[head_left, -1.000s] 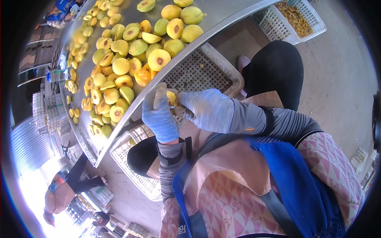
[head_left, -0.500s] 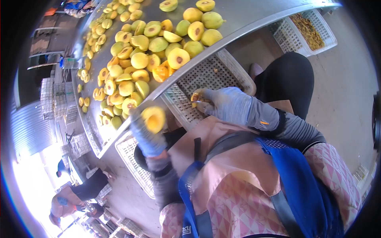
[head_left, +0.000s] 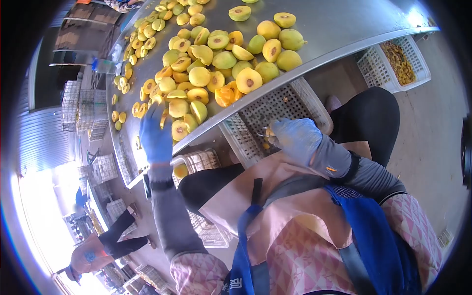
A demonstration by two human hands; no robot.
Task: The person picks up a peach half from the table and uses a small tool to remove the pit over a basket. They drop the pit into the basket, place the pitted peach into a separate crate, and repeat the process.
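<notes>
I see the left hand (head_left: pixel 157 135) stretched over fruit halves (head_left: pixel 199 76) on the surface (head_left: pixel 339 29), can't tell if gripping; dozens, overlapping, no exact count; probably light, soft, slick inside, best held by the skin; one lone half (head_left: pixel 181 171) at the left crate (head_left: pixel 207 160); right hand (head_left: pixel 297 140) curled narrow by the middle crate (head_left: pixel 318 104), contents unclear; then the right crate (head_left: pixel 376 64); two hands, three nearby crates

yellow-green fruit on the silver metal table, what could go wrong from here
The blue-gloved left hand is at the heap of yellow-green fruit, so it might shove or bruise some pieces. The round yellow half with a brown centre lies close to the edge of the silver metal table, so a bump could tip it off.
</notes>
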